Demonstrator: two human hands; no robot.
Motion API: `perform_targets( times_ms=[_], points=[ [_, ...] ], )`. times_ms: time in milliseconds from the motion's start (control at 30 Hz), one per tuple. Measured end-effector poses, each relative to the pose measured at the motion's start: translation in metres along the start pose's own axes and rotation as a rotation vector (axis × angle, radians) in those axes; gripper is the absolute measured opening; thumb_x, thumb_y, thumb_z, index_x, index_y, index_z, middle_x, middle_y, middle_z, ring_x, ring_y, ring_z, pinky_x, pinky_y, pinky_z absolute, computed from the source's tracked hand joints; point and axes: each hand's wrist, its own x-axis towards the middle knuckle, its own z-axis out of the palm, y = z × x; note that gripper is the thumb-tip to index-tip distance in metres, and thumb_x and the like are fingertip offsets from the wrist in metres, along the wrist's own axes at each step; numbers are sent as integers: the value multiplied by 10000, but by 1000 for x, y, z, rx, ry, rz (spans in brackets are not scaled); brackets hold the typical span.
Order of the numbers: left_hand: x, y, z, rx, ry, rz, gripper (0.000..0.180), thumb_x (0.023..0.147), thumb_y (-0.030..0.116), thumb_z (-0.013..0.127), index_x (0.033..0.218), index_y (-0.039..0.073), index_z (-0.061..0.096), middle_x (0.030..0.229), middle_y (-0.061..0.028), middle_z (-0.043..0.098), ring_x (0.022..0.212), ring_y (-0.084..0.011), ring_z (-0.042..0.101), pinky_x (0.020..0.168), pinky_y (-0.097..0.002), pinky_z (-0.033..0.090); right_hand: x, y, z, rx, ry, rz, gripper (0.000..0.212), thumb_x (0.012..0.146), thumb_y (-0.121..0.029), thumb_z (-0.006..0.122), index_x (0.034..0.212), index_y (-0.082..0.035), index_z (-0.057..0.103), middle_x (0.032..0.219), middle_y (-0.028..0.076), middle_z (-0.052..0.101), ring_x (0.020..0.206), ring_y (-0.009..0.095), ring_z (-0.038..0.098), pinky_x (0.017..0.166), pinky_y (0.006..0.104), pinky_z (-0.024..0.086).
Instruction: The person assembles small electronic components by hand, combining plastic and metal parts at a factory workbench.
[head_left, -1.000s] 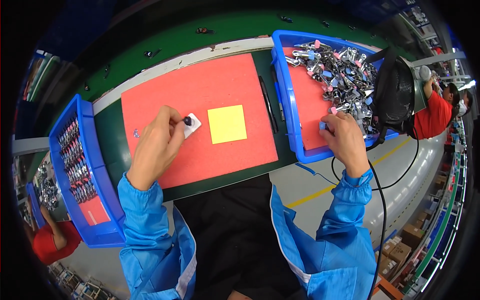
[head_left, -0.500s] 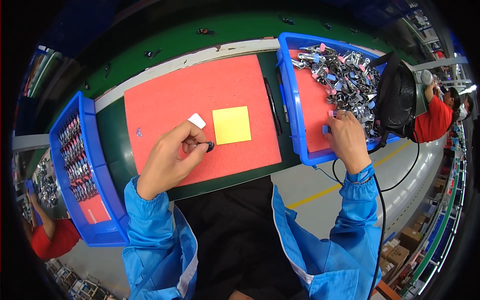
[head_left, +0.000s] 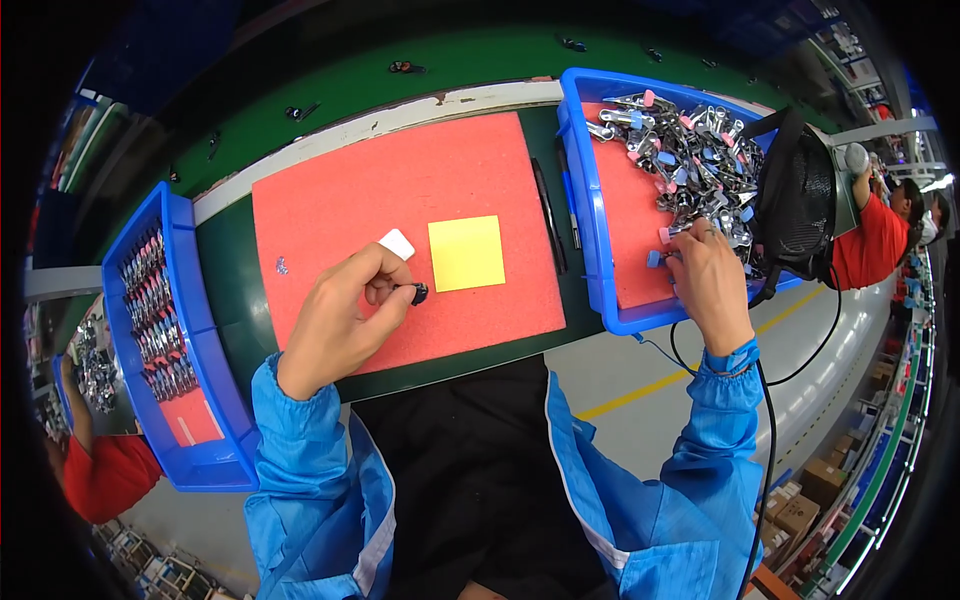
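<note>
My left hand (head_left: 345,315) is above the salmon-pink foam mat (head_left: 480,150), closed in a pinch. Between its thumb and fingers is a small black piece (head_left: 420,293), mostly hidden by the fingertips. A white rounded square (head_left: 398,243) lies just beyond those fingers, beside a yellow paper square (head_left: 467,253). My right hand (head_left: 712,275) reaches into the right blue bin (head_left: 597,215), at the near edge of a heap of silver metal pieces (head_left: 690,150) with pink or blue ends. Its thumb and forefinger are apart, next to a blue-ended piece (head_left: 655,259); its other fingertips are hidden.
On the left, a second blue bin (head_left: 215,462) holds similar pieces in rows. Pens (head_left: 548,215) lie between mat and right bin. A black mesh bag (head_left: 800,200) with a cable hangs over that bin's right side. Beyond is a green belt (head_left: 350,85); people in red sleeves are on both sides.
My right hand has shifted slightly to the right, uncovering more of the pink- and blue-ended pieces by its fingers. The left hand keeps its pinch on the black piece.
</note>
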Motion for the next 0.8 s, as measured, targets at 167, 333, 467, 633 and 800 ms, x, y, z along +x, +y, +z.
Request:
perform_targets(
  times_ms=[167,333,467,633,800],
  points=[
    [2,-1,2,-9,-13,15,86,871,17,668,909,11,591,791,-52,567,707,-143,484,659,-293,435,0,-2,-13,290,202,129,162,824,-18,748,983,-11,713,900,95,637,761,234,656,666,329,530],
    [4,2,8,-146,130,84,81,896,4,660,943,7,594,861,-57,602,770,-129,526,700,-292,457,-9,-77,-28,1296,295,324,155,901,-6,716,1049,23,680,918,79,706,790,121,677,653,231,523],
    [11,14,19,-450,265,218,100,925,-9,641,1009,4,589,952,-86,630,862,-136,591,767,-297,497,-3,-169,-20,1652,99,112,319,853,38,764,1133,13,612,962,80,699,854,115,675,726,227,524],
    [15,36,25,-964,413,195,145,957,-3,611,1095,1,568,1034,-134,642,953,-169,647,831,-304,537,23,-227,-29,1798,179,-61,360,825,62,787,1108,3,572,990,83,673,835,103,641,722,229,498],
    [18,40,24,-1182,540,66,150,971,26,609,1113,9,564,1047,-138,643,915,-153,646,779,-279,544,31,-246,-16,1585,350,-50,292,853,34,772,1062,9,571,997,88,668,801,99,614,699,238,486]
  ],
)
